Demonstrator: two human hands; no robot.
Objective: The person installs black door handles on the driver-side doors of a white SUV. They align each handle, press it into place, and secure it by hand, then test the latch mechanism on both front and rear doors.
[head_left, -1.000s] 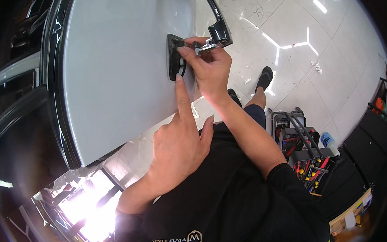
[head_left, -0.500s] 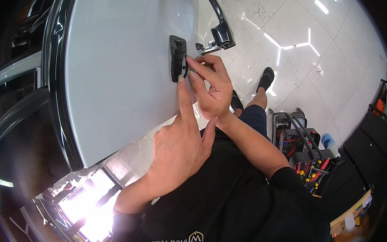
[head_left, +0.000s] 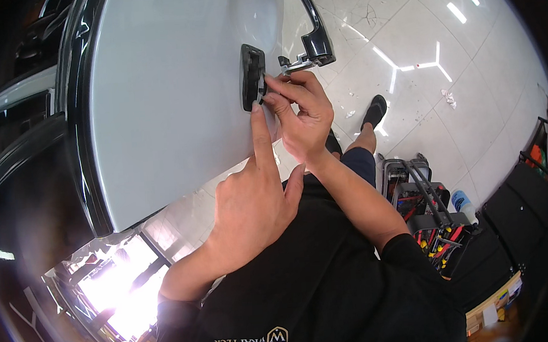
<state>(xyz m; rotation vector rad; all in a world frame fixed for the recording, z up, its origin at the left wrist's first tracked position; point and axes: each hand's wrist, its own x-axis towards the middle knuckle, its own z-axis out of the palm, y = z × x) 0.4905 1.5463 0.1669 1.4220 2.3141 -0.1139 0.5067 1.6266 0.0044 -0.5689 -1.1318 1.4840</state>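
A silver-grey car door panel (head_left: 164, 121) stands in front of me, with a black oblong door-handle gasket (head_left: 252, 66) on it. My left hand (head_left: 247, 197) touches the lower end of the gasket with its stretched index fingertip; its thumb is held apart and it grips nothing. Beside it, my right hand (head_left: 307, 122) pinches the gasket's right edge between thumb and fingers. The pinched bit is mostly hidden by the fingertips. Just beyond the right hand, a glossy black door handle (head_left: 319, 39) sticks out from the door, its metal-coloured end showing.
On the tiled floor (head_left: 434, 117) at the right stands a tool carrier (head_left: 423, 193) with several hand tools, beside a bottle with a blue label (head_left: 463, 202). Black cases (head_left: 509, 213) lie farther right. Scraps of white paper (head_left: 449, 99) are on the tiles.
The door and handle sit slightly differently in the view. Both hands keep their places at the gasket; the right fingertips have shifted slightly, lifting its edge a little.
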